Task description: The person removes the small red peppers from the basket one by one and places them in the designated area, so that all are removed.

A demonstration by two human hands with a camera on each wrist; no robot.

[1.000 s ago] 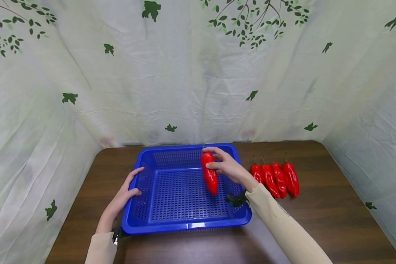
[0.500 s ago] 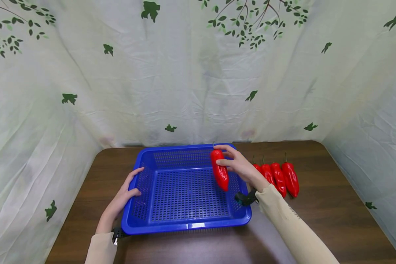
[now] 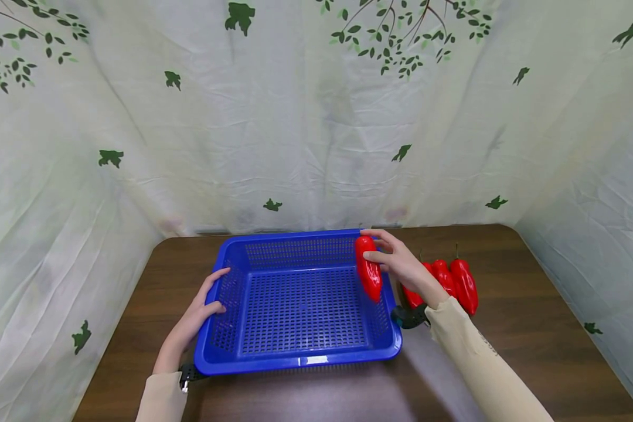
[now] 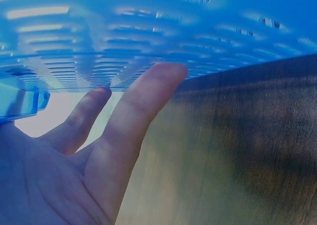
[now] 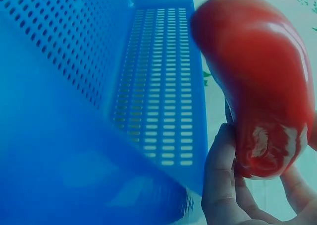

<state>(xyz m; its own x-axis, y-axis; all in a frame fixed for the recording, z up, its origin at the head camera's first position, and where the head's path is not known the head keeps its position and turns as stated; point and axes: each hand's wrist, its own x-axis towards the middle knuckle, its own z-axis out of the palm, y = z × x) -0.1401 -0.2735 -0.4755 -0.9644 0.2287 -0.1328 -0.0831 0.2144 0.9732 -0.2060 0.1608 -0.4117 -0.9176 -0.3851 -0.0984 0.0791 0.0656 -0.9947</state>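
A glossy red chili pepper (image 3: 368, 269) is held between the thumb and fingers of my right hand (image 3: 401, 261), above the right side of the blue plastic basket (image 3: 300, 360). In the right wrist view the pepper (image 5: 260, 81) hangs beside the basket's perforated wall. My left hand (image 3: 197, 308) grips the basket's left side, thumb and a finger lapping over the rim. From the left wrist view, digits of the left hand (image 4: 114, 136) lie against the slotted blue plastic; the other fingers are hidden.
More red peppers (image 3: 463, 284) lie side by side on the brown wooden table (image 3: 527, 328), right of the basket, partly behind my right hand and wrist. A pale curtain (image 3: 306, 129) with leaf prints hangs behind the table and along both sides.
My right hand has moved rightward with the pepper, from over the basket's inner right half to its right wall, covering more of the peppers on the table. The left hand stays put.
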